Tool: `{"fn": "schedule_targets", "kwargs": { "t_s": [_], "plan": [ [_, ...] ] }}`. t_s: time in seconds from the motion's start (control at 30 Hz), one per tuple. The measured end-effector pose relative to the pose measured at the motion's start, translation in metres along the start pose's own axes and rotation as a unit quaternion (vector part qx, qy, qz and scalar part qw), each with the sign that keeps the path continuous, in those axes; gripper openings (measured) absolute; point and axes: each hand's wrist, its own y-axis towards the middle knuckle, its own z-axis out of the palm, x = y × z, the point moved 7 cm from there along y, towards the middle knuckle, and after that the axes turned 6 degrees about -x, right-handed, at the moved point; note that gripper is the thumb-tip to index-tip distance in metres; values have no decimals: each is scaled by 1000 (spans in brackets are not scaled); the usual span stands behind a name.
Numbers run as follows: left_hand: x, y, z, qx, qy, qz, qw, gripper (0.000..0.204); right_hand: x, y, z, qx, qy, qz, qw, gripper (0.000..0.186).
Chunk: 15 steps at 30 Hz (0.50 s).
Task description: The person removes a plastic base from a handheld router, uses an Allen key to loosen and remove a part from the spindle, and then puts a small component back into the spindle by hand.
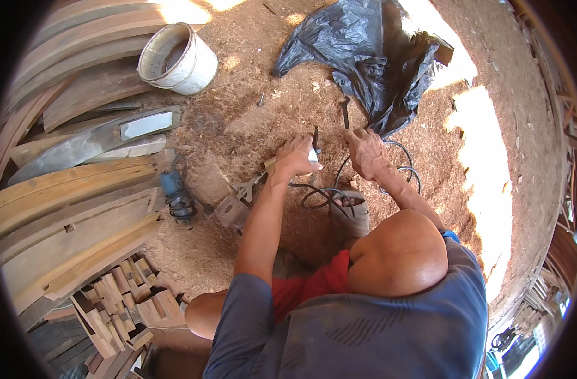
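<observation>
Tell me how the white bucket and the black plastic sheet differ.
The bucket is whitish; the plastic sheet is black. The bucket is round and rigid; the sheet lies limp and crumpled. The sheet spreads wider than the bucket. Both rest on the ground.

1 close head-worn fisheye view, downward onto hands (293,156).

Brown floor (238,117), apparently earthen; bright sunlight patches (484,167) rightward.
</observation>
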Motion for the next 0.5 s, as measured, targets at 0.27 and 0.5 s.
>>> {"fn": "schedule_targets", "kwargs": {
  "t_s": [0.27,0.5],
  "plan": [
    [-1,-2,-1,-33,-14,49,998,61,-30,-6,34,80,59,83,992,44],
    [25,-46,-23,-140,-328,75,931,54,-20,6,21,46,151,75,985,29]
  ]
}}
